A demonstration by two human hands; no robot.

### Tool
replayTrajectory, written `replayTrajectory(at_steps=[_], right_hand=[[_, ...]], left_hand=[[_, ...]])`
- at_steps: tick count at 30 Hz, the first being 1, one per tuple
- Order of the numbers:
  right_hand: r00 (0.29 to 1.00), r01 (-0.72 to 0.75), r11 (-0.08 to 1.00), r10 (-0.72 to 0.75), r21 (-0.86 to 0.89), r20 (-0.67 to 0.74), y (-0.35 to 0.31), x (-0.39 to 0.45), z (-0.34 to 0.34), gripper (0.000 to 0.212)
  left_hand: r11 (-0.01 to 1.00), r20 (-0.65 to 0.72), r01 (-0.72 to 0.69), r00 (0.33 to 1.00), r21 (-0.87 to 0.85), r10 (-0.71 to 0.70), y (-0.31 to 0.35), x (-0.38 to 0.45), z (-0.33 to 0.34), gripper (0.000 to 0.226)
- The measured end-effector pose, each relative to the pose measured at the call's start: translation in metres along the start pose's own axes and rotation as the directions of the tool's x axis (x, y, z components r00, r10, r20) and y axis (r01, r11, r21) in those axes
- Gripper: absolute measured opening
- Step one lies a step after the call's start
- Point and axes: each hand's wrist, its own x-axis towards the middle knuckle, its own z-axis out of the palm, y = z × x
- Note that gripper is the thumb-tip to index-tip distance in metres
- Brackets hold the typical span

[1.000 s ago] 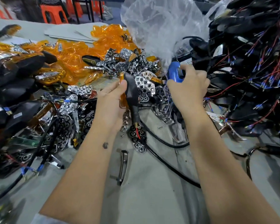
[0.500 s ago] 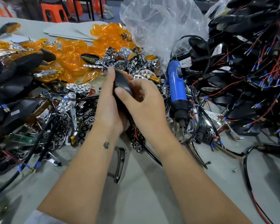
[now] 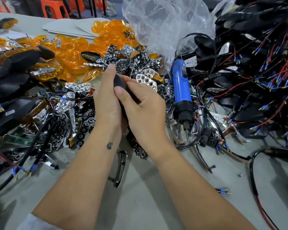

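Grey worktable (image 3: 140, 205) cluttered with parts, left hand (image 3: 106, 103) and right hand (image 3: 145, 108) both curled around black housing (image 3: 120, 83), blue screwdriver (image 3: 181, 87) lying just right, orange lenses (image 3: 73, 52) behind.

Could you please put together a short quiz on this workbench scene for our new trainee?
1. True or false: the blue screwdriver lies among the parts, in neither hand.
2. What do the left hand and the right hand grip together? A a chrome reflector; B a black housing; C a plastic bag.
3. Fill in: the lenses piled beyond the hands are ___ in colour.
Key: 1 true; 2 B; 3 orange.
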Motion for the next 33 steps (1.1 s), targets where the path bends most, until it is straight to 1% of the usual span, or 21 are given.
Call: replayTrajectory(at_steps=[4,7,10,11,13,14,15,17,18,19,21,23,24,26,29,31,33], right_hand=[[0.996,-0.081,0.993,0.077,0.082,0.048,0.001,0.001,-0.003,0.027],[0.984,-0.128,0.992,0.127,-0.001,0.125,0.005,0.000,0.000,0.031],[0.965,-0.230,0.973,0.230,-0.017,0.127,0.014,0.002,-0.002,0.038],[0.960,-0.252,0.967,0.252,-0.015,0.119,0.017,0.004,-0.005,0.034],[0.956,-0.276,0.961,0.273,0.014,0.111,0.021,0.010,-0.010,0.019],[0.946,-0.315,0.944,0.303,0.103,0.115,0.023,0.012,-0.013,0.016],[0.926,-0.377,0.892,0.355,0.250,0.130,0.023,0.015,-0.015,0.019],[0.876,-0.468,0.706,0.448,0.531,0.178,0.024,0.020,-0.019,0.026],[0.860,-0.484,0.625,0.467,0.612,0.204,0.025,0.021,-0.022,0.030],[0.852,-0.491,0.556,0.468,0.671,0.236,0.025,0.023,-0.025,0.033],[0.861,-0.480,0.460,0.409,0.747,0.302,0.024,0.023,-0.030,0.034],[0.875,-0.464,0.459,0.369,0.758,0.313,0.024,0.022,-0.034,0.026],[0.881,-0.450,0.480,0.378,0.753,0.285,0.023,0.022,-0.035,0.025],[0.867,-0.430,0.496,0.461,0.755,0.191,0.022,0.026,-0.039,0.031],[0.848,-0.379,0.416,0.514,0.827,0.131,0.025,0.032,-0.051,0.028],[0.854,-0.341,0.388,0.509,0.856,0.108,0.027,0.035,-0.060,0.030],[0.864,-0.258,0.379,0.502,0.889,0.037,0.029,0.035,-0.066,0.028]], left_hand=[[1.000,0.029,0.018,0.999,0.010,-0.018,-0.002,0.000,-0.001,0.043],[0.999,0.036,0.028,0.999,0.035,-0.029,-0.001,0.003,-0.005,0.049],[0.996,0.042,0.088,0.995,-0.015,-0.087,0.000,0.007,-0.006,0.052],[0.994,0.066,0.103,0.993,-0.030,-0.101,0.001,0.007,-0.006,0.049],[0.994,0.155,0.111,0.981,0.024,-0.113,0.002,0.007,-0.005,0.039],[0.992,0.182,0.097,0.977,0.081,-0.110,0.001,0.007,-0.005,0.036],[0.987,0.191,0.080,0.976,0.136,-0.106,0.000,0.007,-0.005,0.034],[0.965,0.234,0.045,0.966,0.258,-0.108,-0.001,0.006,-0.006,0.031],[0.949,0.281,0.018,0.953,0.316,-0.111,-0.001,0.004,-0.005,0.031],[0.937,0.323,-0.008,0.940,0.348,-0.112,-0.001,0.002,-0.004,0.033],[0.936,0.340,-0.038,0.936,0.351,-0.089,-0.001,-0.001,-0.003,0.046],[0.922,0.339,-0.094,0.940,0.377,-0.042,-0.002,-0.003,-0.002,0.051],[0.901,0.346,-0.125,0.938,0.416,-0.030,-0.002,-0.004,-0.001,0.050],[0.858,0.356,-0.156,0.934,0.489,-0.033,-0.004,-0.006,0.000,0.048],[0.772,0.376,-0.191,0.924,0.607,-0.067,-0.009,-0.009,0.002,0.045],[0.706,0.388,-0.206,0.915,0.678,-0.106,-0.012,-0.009,0.004,0.034],[0.678,0.439,-0.221,0.883,0.701,-0.167,-0.013,-0.010,0.005,0.022]])
